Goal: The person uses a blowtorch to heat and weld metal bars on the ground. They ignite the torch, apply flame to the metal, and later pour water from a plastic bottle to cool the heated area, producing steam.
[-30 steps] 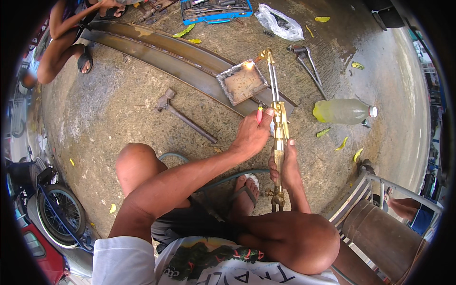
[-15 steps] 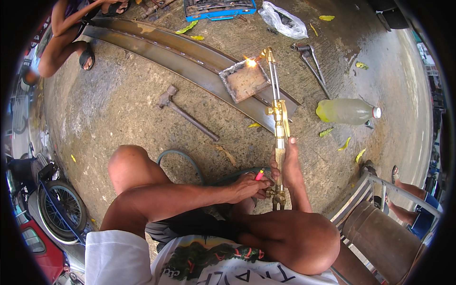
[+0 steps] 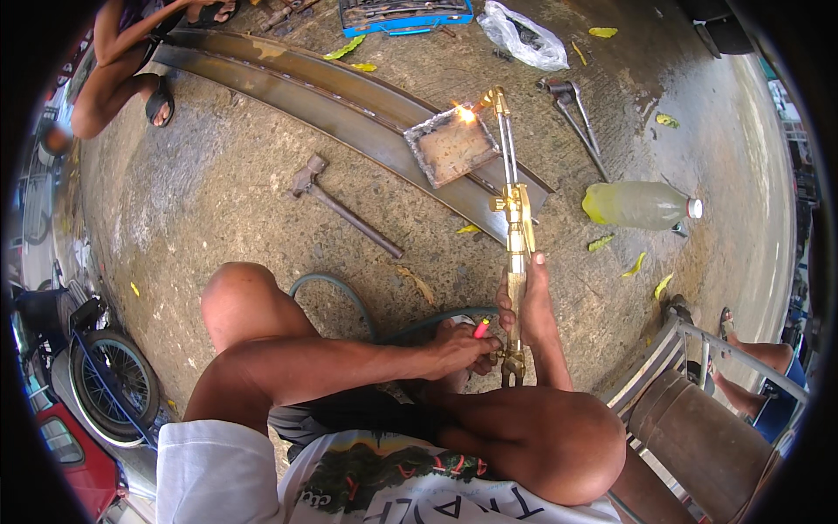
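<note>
My right hand (image 3: 534, 307) is wrapped round the knurled handle of a brass cutting torch (image 3: 517, 236), which points away from me. A bright orange-yellow flame (image 3: 465, 113) burns at its bent tip, by the far edge of a rusty rectangular metal plate (image 3: 452, 148). This plate has rough edges and lies across long steel bars (image 3: 349, 118). Closed round a small pink lighter (image 3: 482, 327), my left hand (image 3: 461, 348) has its fingertips by the valve at the torch's near end. Whether they touch the valve is hard to make out.
A hammer (image 3: 340, 208) lies left of the bars. A bottle of yellowish liquid (image 3: 637, 205) and a metal tool (image 3: 576, 122) are at the right. A hose (image 3: 345, 293) curls before my knees. Beyond are a blue toolbox (image 3: 406, 26), a plastic bag (image 3: 524, 39) and a squatting person (image 3: 113, 87).
My left hand and the pink lighter have shifted slightly nearer to me. The torch stays in my right hand, with its flame still burning by the plate's far edge.
</note>
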The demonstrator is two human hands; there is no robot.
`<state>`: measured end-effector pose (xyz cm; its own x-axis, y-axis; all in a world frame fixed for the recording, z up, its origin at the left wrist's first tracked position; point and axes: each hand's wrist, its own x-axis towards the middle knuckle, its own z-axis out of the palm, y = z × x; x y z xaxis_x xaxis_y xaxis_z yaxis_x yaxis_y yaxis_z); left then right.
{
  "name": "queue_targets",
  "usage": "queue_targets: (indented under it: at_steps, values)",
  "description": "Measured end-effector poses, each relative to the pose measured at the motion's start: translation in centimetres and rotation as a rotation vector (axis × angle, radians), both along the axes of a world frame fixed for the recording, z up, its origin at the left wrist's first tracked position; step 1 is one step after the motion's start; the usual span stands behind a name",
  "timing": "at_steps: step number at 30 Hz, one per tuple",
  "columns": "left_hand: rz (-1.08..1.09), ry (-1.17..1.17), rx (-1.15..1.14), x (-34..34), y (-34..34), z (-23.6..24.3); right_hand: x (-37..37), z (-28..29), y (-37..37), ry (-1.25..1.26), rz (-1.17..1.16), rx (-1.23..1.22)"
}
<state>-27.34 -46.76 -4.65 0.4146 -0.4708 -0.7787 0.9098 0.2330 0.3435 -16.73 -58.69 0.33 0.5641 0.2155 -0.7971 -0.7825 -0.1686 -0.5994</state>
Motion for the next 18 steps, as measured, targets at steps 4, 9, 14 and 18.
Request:
queue_targets:
  at_steps: [4, 9, 14, 18]
  values:
    - [-0.016, -0.042, 0.04, -0.1, -0.2, 0.1, 0.0, 0.2, 0.1, -0.007, 0.004, -0.016]
    - [-0.077, -0.047, 0.087, -0.2, -0.5, 0.1, 0.1, 0.2, 0.3, -0.007, 0.011, -0.018]
    - [-0.092, -0.03, 0.056, 0.2, -0.2, 0.9, 0.0, 0.2, 0.2, 0.005, -0.01, 0.003]
    - [-0.134, -0.03, 0.036, 0.3, 0.1, 1.0, 0.0, 0.2, 0.3, 0.007, -0.02, 0.008]
